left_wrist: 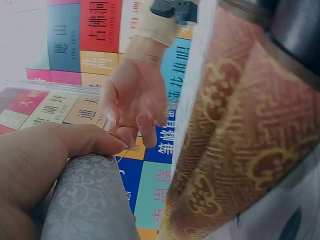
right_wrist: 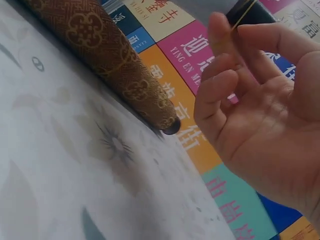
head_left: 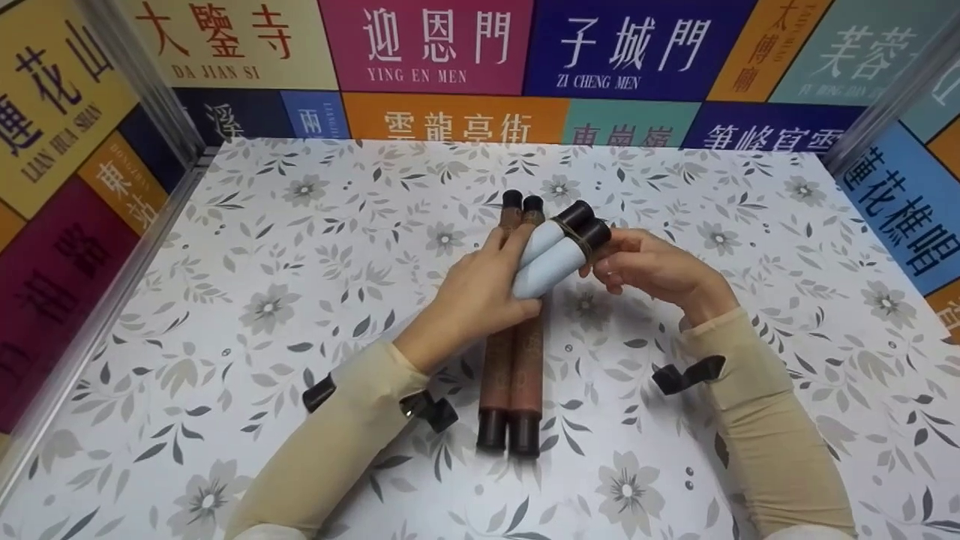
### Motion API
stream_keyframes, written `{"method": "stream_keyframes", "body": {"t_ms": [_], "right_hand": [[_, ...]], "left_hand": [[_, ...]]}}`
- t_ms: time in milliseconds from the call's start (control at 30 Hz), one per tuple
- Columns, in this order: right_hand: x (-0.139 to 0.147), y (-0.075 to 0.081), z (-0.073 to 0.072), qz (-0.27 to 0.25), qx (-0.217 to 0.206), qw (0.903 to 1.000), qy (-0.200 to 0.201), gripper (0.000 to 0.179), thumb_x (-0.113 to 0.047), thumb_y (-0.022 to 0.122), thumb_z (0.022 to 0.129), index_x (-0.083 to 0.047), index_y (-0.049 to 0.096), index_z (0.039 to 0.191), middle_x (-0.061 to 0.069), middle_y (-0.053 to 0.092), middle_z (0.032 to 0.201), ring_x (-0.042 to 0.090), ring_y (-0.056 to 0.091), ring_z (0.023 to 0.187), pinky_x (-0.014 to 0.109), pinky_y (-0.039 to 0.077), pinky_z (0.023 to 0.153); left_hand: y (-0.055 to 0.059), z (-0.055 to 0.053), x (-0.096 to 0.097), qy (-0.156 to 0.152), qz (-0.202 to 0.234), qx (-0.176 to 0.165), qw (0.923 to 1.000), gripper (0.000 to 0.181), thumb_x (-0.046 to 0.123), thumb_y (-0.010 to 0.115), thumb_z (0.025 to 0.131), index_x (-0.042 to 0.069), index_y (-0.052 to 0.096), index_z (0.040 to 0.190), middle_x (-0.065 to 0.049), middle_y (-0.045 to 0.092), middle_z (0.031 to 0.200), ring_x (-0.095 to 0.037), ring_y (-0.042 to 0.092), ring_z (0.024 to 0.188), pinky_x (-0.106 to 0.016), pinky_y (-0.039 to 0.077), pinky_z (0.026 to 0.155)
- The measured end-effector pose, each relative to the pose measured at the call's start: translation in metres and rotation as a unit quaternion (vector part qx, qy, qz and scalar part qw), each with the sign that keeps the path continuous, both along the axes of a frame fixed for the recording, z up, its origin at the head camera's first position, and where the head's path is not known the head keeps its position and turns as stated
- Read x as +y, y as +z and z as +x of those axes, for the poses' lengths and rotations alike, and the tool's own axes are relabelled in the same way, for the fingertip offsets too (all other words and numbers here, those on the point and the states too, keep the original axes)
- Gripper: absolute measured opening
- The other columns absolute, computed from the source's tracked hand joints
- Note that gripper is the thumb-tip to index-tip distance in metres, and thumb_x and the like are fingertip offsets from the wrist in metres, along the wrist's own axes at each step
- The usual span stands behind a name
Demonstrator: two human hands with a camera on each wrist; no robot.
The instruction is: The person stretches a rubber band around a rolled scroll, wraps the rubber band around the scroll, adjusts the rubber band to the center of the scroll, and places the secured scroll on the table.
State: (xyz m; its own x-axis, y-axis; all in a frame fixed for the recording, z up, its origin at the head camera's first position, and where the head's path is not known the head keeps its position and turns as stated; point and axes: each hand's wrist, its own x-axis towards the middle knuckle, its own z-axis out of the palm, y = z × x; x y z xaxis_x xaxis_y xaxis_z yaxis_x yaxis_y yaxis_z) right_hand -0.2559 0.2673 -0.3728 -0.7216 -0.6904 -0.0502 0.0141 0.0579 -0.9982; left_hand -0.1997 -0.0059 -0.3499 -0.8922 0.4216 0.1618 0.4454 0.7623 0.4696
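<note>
My left hand (head_left: 480, 289) grips a pale blue double-rolled scroll (head_left: 551, 264) with dark end knobs. It is held tilted above a brown patterned scroll (head_left: 529, 364), whose two rolls lie side by side on the table. A thin yellowish band (head_left: 576, 240) loops round the blue scroll near its dark ends. At those ends, my right hand (head_left: 656, 268) pinches the band between thumb and finger; in the right wrist view the band (right_wrist: 244, 14) is drawn tight from the fingertips. The left wrist view shows the blue scroll's faint floral pattern (left_wrist: 90, 195) under my left thumb.
A white table (head_left: 262, 420) printed with grey flowers and leaves lies under everything. Colourful panels (head_left: 435, 45) with large characters stand along the back and both sides. Black straps (head_left: 690, 373) are on both beige sleeves.
</note>
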Motion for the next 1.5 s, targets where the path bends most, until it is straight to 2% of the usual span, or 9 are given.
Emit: {"method": "stream_keyframes", "body": {"t_ms": [167, 267, 733, 867, 1000, 1133, 1200, 1367, 1500], "right_hand": [[0.001, 0.006, -0.001, 0.102, 0.062, 0.9918, -0.046, 0.024, 0.001, 0.056, 0.092, -0.016, 0.070, 0.100, -0.004, 0.072, 0.091, 0.010, 0.059, 0.079, 0.022, 0.051, 0.062], [0.002, 0.007, -0.001, 0.123, 0.073, 0.9878, -0.061, 0.021, -0.001, 0.060, 0.092, -0.017, 0.072, 0.098, -0.005, 0.073, 0.089, 0.011, 0.062, 0.081, 0.023, 0.053, 0.063], [-0.021, -0.012, 0.001, 0.003, 0.067, 0.9842, -0.164, 0.034, 0.011, 0.068, 0.081, -0.018, 0.073, 0.098, -0.008, 0.073, 0.095, 0.009, 0.065, 0.089, 0.023, 0.056, 0.074], [-0.025, -0.009, 0.001, 0.014, 0.081, 0.9820, -0.170, 0.036, 0.007, 0.071, 0.082, -0.015, 0.068, 0.109, -0.008, 0.072, 0.099, 0.009, 0.065, 0.094, 0.022, 0.057, 0.076], [-0.024, 0.002, 0.003, 0.047, 0.062, 0.9815, -0.175, 0.025, 0.003, 0.069, 0.085, -0.012, 0.061, 0.105, -0.007, 0.074, 0.090, 0.008, 0.066, 0.081, 0.022, 0.056, 0.070], [-0.023, 0.018, 0.007, 0.110, 0.045, 0.9796, -0.162, 0.008, -0.010, 0.068, 0.092, -0.008, 0.065, 0.099, -0.006, 0.075, 0.083, 0.007, 0.065, 0.070, 0.023, 0.057, 0.066], [-0.024, 0.027, 0.012, 0.137, 0.054, 0.9786, -0.144, 0.013, -0.017, 0.067, 0.094, -0.006, 0.069, 0.102, -0.007, 0.075, 0.084, 0.007, 0.065, 0.070, 0.024, 0.058, 0.066], [-0.031, 0.042, 0.024, 0.156, 0.123, 0.9754, -0.096, 0.024, -0.020, 0.063, 0.097, -0.004, 0.071, 0.113, 0.000, 0.075, 0.101, 0.010, 0.067, 0.083, 0.028, 0.059, 0.076], [-0.036, 0.042, 0.030, 0.211, 0.192, 0.9575, -0.042, 0.027, -0.018, 0.062, 0.097, -0.009, 0.071, 0.121, 0.006, 0.072, 0.121, 0.005, 0.067, 0.100, 0.025, 0.058, 0.085]], "left_hand": [[-0.003, 0.001, 0.002, 0.004, 0.000, -0.007, 1.0000, 0.094, 0.035, 0.076, 0.073, 0.019, 0.030, 0.154, -0.012, 0.052, 0.132, -0.030, 0.065, 0.094, -0.045, 0.056, 0.079], [-0.004, 0.002, 0.003, 0.003, 0.001, -0.007, 1.0000, 0.094, 0.035, 0.075, 0.073, 0.019, 0.031, 0.154, -0.011, 0.052, 0.133, -0.030, 0.064, 0.093, -0.046, 0.056, 0.079], [-0.001, -0.001, 0.002, 0.016, -0.002, -0.020, 0.9997, 0.096, 0.037, 0.074, 0.075, 0.020, 0.026, 0.156, -0.012, 0.051, 0.134, -0.029, 0.064, 0.094, -0.043, 0.056, 0.080], [-0.001, -0.002, 0.001, 0.023, -0.009, -0.014, 0.9996, 0.095, 0.036, 0.074, 0.076, 0.018, 0.026, 0.156, -0.014, 0.051, 0.132, -0.031, 0.064, 0.094, -0.045, 0.057, 0.079], [-0.003, -0.002, 0.001, 0.037, -0.017, 0.005, 0.9991, 0.093, 0.034, 0.074, 0.075, 0.017, 0.029, 0.155, -0.016, 0.052, 0.130, -0.032, 0.065, 0.093, -0.048, 0.057, 0.076], [-0.007, -0.003, 0.001, 0.070, -0.024, 0.032, 0.9967, 0.091, 0.034, 0.075, 0.074, 0.017, 0.032, 0.152, -0.014, 0.053, 0.122, -0.031, 0.065, 0.087, -0.047, 0.057, 0.069], [-0.008, -0.003, 0.001, 0.081, -0.026, 0.040, 0.9955, 0.091, 0.034, 0.076, 0.074, 0.018, 0.032, 0.152, -0.014, 0.053, 0.120, -0.030, 0.064, 0.084, -0.046, 0.056, 0.066], [-0.007, -0.004, 0.001, 0.099, -0.040, 0.050, 0.9931, 0.094, 0.035, 0.076, 0.075, 0.019, 0.029, 0.154, -0.016, 0.052, 0.127, -0.032, 0.065, 0.085, -0.047, 0.057, 0.065], [-0.006, -0.004, 0.002, 0.104, -0.057, 0.052, 0.9916, 0.096, 0.037, 0.076, 0.075, 0.019, 0.027, 0.156, -0.016, 0.051, 0.129, -0.033, 0.065, 0.086, -0.046, 0.058, 0.066]]}}
